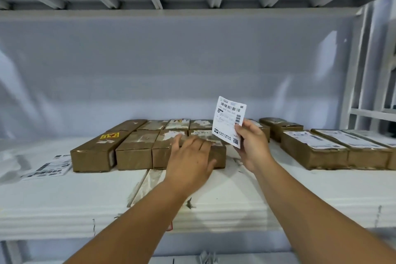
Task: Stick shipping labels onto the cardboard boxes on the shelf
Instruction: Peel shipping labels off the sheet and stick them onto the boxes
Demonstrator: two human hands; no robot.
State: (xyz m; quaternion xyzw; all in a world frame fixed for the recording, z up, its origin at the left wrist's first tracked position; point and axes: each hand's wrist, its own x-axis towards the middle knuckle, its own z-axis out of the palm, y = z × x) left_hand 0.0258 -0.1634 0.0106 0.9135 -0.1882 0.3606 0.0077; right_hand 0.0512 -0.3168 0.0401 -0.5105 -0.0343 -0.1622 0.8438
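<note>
The left hand (190, 156) lies flat on a cardboard box (219, 155); the right hand (252, 146) pinches a shipping label (229, 120).

The middle boxes (135, 152) lie on the shelf (278, 188) in two rows, one behind the other, touching. The right boxes (315, 152) lie apart from them. A sheet (47, 168) lies left of the middle boxes. The left hand (189, 161) rests on the front row's rightmost box. Just right of it, the right hand (252, 146) holds a label (230, 121) upright above the shelf.

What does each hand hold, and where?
The right hand pinches a shipping label at its lower right edge. The left hand holds nothing; it rests flat on a box.
</note>
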